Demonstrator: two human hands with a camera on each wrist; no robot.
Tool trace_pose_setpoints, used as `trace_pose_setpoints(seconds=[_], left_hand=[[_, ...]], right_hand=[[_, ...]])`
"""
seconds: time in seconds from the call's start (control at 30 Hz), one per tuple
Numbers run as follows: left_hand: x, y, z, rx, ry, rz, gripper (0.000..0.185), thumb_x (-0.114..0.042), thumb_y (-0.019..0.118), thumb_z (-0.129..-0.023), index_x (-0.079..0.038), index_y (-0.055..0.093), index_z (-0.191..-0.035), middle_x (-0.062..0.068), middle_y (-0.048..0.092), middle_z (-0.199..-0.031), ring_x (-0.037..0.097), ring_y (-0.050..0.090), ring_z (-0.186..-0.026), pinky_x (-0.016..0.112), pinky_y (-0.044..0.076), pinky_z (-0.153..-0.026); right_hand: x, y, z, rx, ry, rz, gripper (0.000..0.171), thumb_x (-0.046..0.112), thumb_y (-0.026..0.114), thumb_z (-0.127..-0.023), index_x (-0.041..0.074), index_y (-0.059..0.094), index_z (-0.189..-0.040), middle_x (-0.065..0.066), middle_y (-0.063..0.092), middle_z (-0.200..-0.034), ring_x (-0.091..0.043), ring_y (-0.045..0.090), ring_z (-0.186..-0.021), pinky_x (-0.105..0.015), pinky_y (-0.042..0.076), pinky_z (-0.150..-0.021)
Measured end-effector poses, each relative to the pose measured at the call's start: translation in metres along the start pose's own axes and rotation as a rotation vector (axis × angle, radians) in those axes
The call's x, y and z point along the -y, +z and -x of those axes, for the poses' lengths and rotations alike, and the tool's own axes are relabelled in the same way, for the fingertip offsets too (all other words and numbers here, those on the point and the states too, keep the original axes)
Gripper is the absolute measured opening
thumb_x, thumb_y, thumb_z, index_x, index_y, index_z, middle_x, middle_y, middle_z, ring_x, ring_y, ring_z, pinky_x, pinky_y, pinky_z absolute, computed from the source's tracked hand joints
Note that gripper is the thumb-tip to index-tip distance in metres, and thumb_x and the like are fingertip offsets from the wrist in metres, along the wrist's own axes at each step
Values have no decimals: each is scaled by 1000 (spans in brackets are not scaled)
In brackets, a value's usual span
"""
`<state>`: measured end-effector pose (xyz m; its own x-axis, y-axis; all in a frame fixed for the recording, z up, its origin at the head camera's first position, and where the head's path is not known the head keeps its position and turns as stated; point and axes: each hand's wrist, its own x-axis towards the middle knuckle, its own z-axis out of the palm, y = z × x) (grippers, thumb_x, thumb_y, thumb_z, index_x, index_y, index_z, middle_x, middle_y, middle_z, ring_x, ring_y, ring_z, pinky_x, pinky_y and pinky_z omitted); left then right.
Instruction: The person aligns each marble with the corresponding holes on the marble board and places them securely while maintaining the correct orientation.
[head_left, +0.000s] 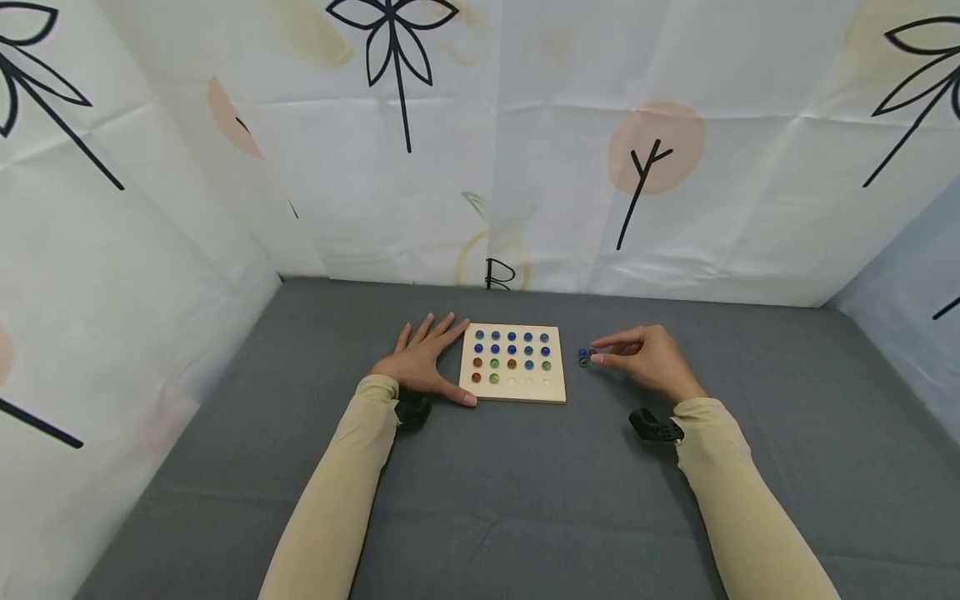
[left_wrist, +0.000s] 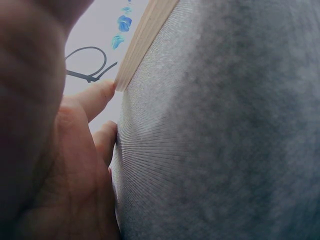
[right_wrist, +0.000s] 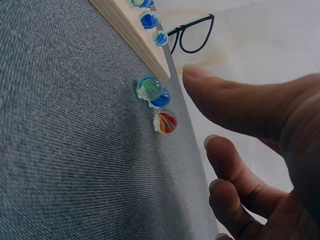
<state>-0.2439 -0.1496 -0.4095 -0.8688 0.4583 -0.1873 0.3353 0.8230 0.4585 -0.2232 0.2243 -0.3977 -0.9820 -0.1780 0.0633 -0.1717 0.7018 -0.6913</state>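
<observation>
A pale wooden board (head_left: 513,392) lies flat, with rows of blue, green and red-brown glass marbles sitting in its hollows. Three hollows at the right of its front row show bare wood. My left hand (head_left: 423,362) spreads along the board's left side, the index fingertip at the far corner and the thumb at the near edge. Beyond the right edge sit three loose marbles: a green one (right_wrist: 149,88), a blue one (right_wrist: 161,99) and an orange-red one (right_wrist: 165,121). My right hand (head_left: 645,360) is beside them, thumb and fingers apart with nothing between them.
Grey cloth (head_left: 495,500) covers the table. White patterned fabric walls (head_left: 555,167) rise behind it and at both sides. A black wrist device (head_left: 656,426) is worn on the right wrist, and another dark one (head_left: 412,410) is on the left.
</observation>
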Motion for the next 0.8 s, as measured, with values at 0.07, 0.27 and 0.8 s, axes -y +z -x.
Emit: trace_pose_setpoints(seconds=[0.07,0.27,0.8], left_hand=[[0,0,0,-1,3,4,124,-59,87,-72,-23,14,-166,7,4,-171,35,-8,-155,59,-11,-121],[0,1,0,-2,9,11,124,-58,87,-71,-22,14,-166,8,4,-171,36,-7,-155,60,-11,-121],[1,-2,0,0,23,25,124,-57,88,-71,-20,15,-165,11,5,-170,37,-7,-155,61,-11,-121]], right_hand=[[0,1,0,5,-4,-7,27,23,84,-87,8,81,-109,-9,68,-89,-21,52,-70,-29,41,-55],[-1,5,0,27,1,-36,28,22,84,-86,7,81,-109,-9,65,-88,-20,49,-70,-27,40,-54],[-8,11,0,60,-59,-42,30,21,84,-86,6,80,-112,-8,65,-87,-21,50,-70,-30,42,-57]])
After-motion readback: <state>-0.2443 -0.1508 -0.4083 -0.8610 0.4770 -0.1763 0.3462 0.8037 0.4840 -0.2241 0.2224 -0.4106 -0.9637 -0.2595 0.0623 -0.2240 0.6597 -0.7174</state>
